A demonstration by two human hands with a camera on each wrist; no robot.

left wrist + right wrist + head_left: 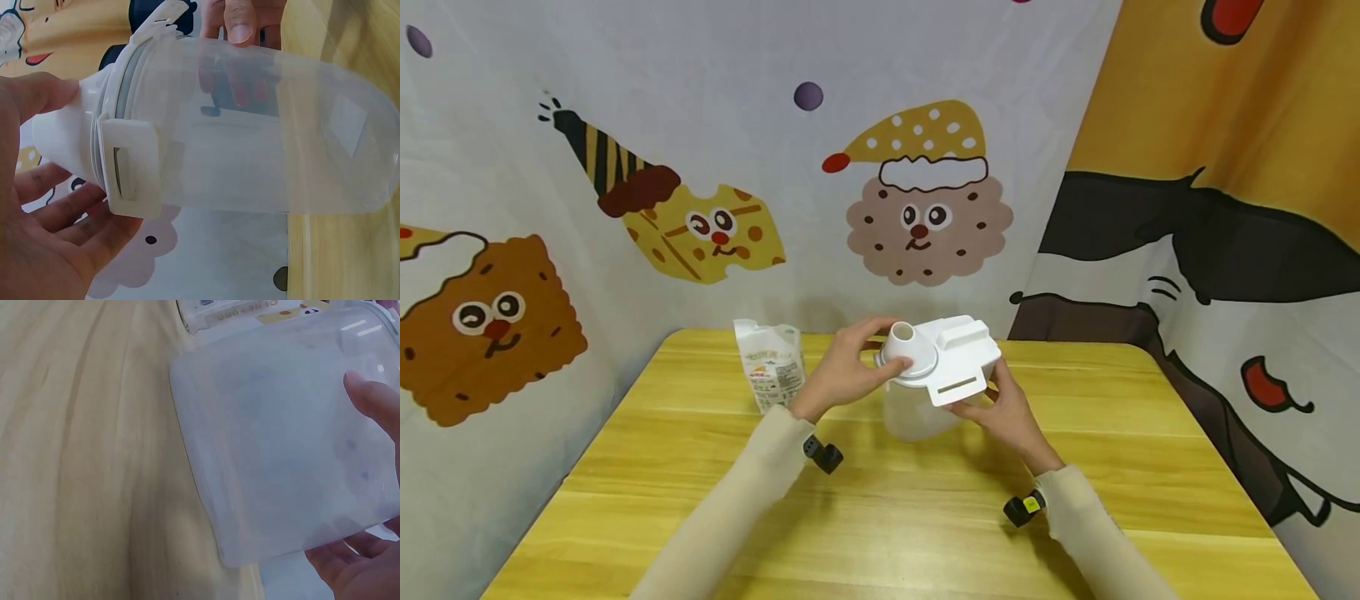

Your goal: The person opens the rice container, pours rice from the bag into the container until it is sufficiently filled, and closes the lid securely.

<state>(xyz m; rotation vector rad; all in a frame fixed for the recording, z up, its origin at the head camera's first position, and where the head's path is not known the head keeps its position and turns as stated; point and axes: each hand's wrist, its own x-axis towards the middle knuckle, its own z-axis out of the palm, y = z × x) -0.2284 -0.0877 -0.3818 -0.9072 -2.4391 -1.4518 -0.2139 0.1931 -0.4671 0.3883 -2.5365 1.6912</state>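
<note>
A translucent plastic storage container with a white lid is between my two hands at the table's far half. On the lid stands a cone-shaped white cap with a round top. My left hand grips this cap, thumb in front and fingers around the back. My right hand holds the container's body from the right, its thumb on one face and fingers on the other. The walls look cloudy, and no contents show through. Whether its base touches the table is unclear.
A white printed pouch stands on the wooden table, left of the container near the back edge. Behind the table hangs a cloth with cartoon prints. A small black device is strapped to each wrist.
</note>
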